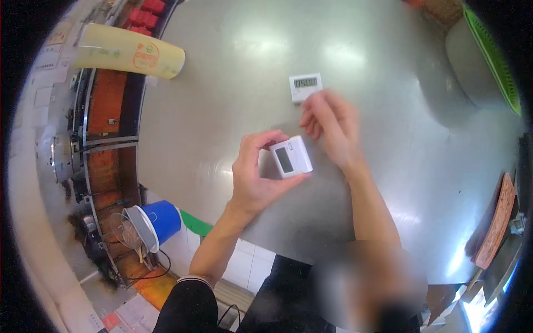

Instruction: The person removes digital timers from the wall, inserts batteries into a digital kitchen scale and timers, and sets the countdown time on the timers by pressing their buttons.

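My left hand (252, 175) grips a small white digital timer (300, 155) between thumb and fingers, above the metal table. Its grey display faces up and shows no digits that I can make out. Just beyond it, a second white digital timer (298, 95) lies on the table and reads 05:00. My right hand (338, 133) hovers at the near right corner of this second timer, slightly blurred. Its fingers are curled in; whether they touch the timer or hold something small is hidden.
Both hands are over a shiny metal table (222, 100). A yellow cylinder (133, 51) sticks out over its far left edge. At the right stand a large container with a green rim (491, 61) and a brown board (497, 222). A blue bucket (161, 225) is lower left.
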`<state>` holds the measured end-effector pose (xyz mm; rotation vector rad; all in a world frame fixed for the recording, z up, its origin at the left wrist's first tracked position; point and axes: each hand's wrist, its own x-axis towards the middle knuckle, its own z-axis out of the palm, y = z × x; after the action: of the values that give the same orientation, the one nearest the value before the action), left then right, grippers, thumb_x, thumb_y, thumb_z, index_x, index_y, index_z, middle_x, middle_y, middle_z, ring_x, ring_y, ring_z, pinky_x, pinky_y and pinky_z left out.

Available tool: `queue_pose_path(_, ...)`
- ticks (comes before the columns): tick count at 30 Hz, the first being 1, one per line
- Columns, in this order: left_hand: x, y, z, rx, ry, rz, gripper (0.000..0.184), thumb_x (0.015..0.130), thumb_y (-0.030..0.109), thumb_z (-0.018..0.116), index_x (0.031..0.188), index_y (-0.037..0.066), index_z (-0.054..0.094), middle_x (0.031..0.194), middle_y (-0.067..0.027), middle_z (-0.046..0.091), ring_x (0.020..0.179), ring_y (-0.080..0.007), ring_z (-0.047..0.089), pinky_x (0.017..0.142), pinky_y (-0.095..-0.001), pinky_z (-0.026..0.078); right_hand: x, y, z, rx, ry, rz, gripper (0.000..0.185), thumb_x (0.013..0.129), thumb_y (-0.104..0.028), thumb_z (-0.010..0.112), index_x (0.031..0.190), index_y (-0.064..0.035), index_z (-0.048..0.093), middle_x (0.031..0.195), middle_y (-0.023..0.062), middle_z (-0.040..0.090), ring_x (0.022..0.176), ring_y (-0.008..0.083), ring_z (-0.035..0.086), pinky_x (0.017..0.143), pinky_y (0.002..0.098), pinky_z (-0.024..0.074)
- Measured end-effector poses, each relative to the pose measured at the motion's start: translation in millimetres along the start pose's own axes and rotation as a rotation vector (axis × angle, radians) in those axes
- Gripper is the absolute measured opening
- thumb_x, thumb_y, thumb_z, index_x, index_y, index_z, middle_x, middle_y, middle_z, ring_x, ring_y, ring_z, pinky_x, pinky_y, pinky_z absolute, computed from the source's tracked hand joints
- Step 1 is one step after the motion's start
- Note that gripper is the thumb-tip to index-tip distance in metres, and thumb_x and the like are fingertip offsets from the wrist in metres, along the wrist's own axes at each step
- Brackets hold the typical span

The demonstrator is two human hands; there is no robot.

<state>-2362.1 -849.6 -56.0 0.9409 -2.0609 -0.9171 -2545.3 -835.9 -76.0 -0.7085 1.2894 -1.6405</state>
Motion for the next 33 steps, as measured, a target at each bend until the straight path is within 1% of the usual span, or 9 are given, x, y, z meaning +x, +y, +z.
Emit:
queue_pose_path(3,33.3,-14.6,15.6,-0.053,0.071,0.03,0.067,0.058,0.014,0.095,0.113,0.003,0.058,0.106,-0.01,0.064,0.095,-0.0212,0.064,0.084,-0.0327,0.053,0.3,6.4,-13.5,0.065,-0.274,0.038,0.018,0.098,-0.012,0.057,0.106,0.0025,0.065,0.084,0.0025,0.067,0.074,0.006,0.06,0.062,0.0237,0.0477)
queue_pose_path(8,92.7,-27.8,33.1,-0.322,-0.028,0.123,0.072,0.057,0.011,0.095,0.119,0.002,0.059,0.118,-0.0118,0.06,0.111,-0.0226,0.062,0.094,-0.0342,0.052,7.1,8.9,-13.7,0.169,-0.104,-0.007,0.021,0.098,-0.007,0.057,0.115,0.0054,0.06,0.097,0.0079,0.069,0.086,0.0099,0.064,0.068,0.0263,0.0525)
queue_pose_path(9,95.9,-31.4,34.8,-0.364,-0.13,0.139,0.07,0.069,0.014,0.089,0.129,0.001,0.055,0.131,-0.0152,0.056,0.116,-0.0246,0.06,0.099,-0.0367,0.051,10.2,9.2,-14.5,0.215,-0.066,-0.024,0.023,0.097,-0.005,0.057,0.117,0.0066,0.059,0.101,0.0097,0.07,0.09,0.0115,0.065,0.071,0.0275,0.0549)
queue_pose_path(10,93.8,-33.7,42.2,-0.378,-0.126,0.143,0.07,0.069,0.014,0.089,0.129,0.001,0.055,0.131,-0.0152,0.056,0.116,-0.0246,0.06,0.099,-0.0367,0.051,8.7,9.2,-14.4,0.2,-0.063,-0.027,0.023,0.097,-0.005,0.057,0.117,0.0066,0.059,0.101,0.0097,0.07,0.09,0.0115,0.065,0.071,0.0275,0.0549)
queue_pose_path(12,86.1,-34.3,54.4,-1.06,-0.158,-0.116,0.065,0.084,0.017,0.077,0.138,0.001,0.045,0.141,-0.0184,0.051,0.117,-0.0246,0.059,0.1,-0.0366,0.05,4.7,6.0,-8.7,0.164,-0.054,-0.082,0.025,0.096,-0.002,0.057,0.12,0.0073,0.057,0.105,0.0114,0.07,0.093,0.0133,0.067,0.074,0.0292,0.0582)
queue_pose_path(14,75.7,-36.1,51.1,-1.245,-0.046,-0.341,0.059,0.093,0.015,0.062,0.144,0.001,0.037,0.144,-0.0212,0.05,0.117,-0.0232,0.059,0.099,-0.0358,0.05,3.4,7.0,-1.7,0.107,-0.057,-0.053,0.027,0.095,-0.001,0.058,0.121,0.0072,0.056,0.105,0.0125,0.07,0.093,0.0143,0.067,0.075,0.0299,0.0593)
queue_pose_path(16,84.7,-45.1,46.9,-1.044,-0.203,-0.116,0.055,0.093,0.008,0.058,0.144,0.001,0.036,0.138,-0.0202,0.055,0.116,-0.0205,0.059,0.099,-0.0346,0.049,4.4,10.2,3.8,0.071,-0.076,-0.061,0.028,0.094,0.001,0.058,0.122,0.0072,0.056,0.105,0.0135,0.07,0.094,0.0152,0.068,0.075,0.0305,0.0605)
queue_pose_path(19,81.8,-45.1,50.4,-1.001,-0.177,-0.096,0.046,0.093,0.001,0.052,0.138,0.001,0.04,0.133,-0.0183,0.059,0.114,-0.0181,0.06,0.098,-0.0334,0.05,3.0,19.5,-1.3,-0.208,-0.009,-0.327,0.03,0.093,0.001,0.06,0.122,0.0059,0.057,0.1,0.0151,0.072,0.089,0.0173,0.071,0.076,0.0306,0.0613)
queue_pose_path(33,83.2,-48.5,50.7,-0.932,-0.028,-0.133,0.026,0.09,-0.001,0.058,0.115,-0.002,0.058,0.116,-0.0153,0.069,0.096,-0.0123,0.065,0.081,-0.0271,0.056,1.4,14.5,3.0,-0.191,0.021,-0.204,0.031,0.092,-0.001,0.063,0.122,0.0051,0.059,0.093,0.014,0.073,0.084,0.0152,0.071,0.071,0.0289,0.0603)
